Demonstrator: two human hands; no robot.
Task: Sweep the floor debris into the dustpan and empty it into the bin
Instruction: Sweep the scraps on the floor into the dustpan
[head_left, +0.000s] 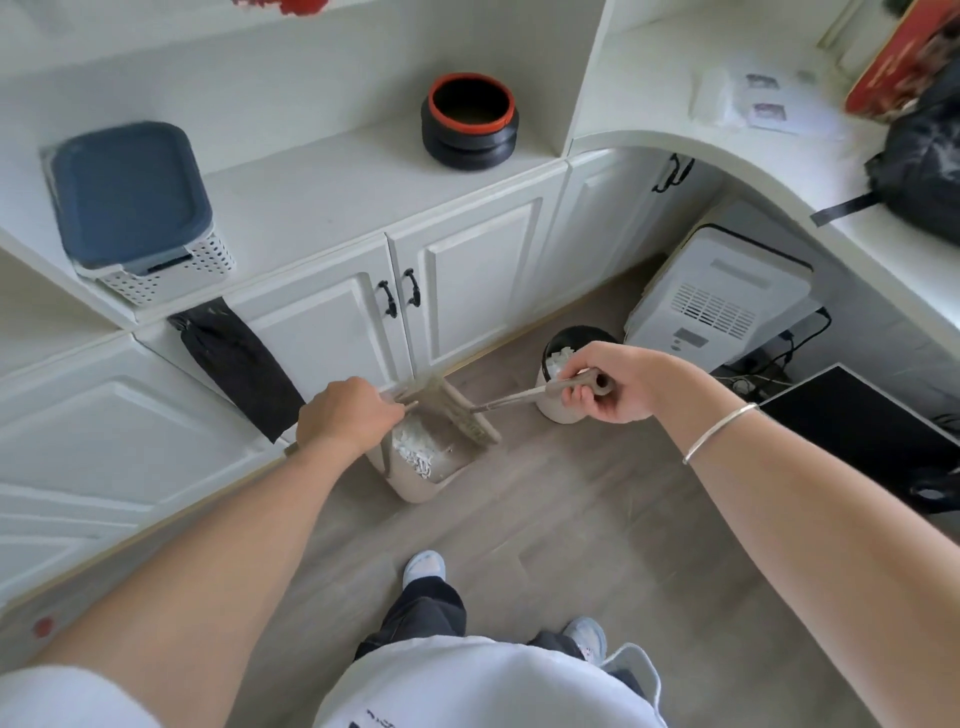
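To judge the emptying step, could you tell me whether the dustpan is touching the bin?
Apart: the head view shows bare floor between the dustpan and the bin, crossed only by the broom handle.

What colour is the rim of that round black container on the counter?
Orange-red, ringing the black container; the head view shows it best.

The dustpan (410, 491) holding debris (415, 452) sits on the floor (571, 519) before the cabinets (467, 291), bin (553, 410) just to its right.
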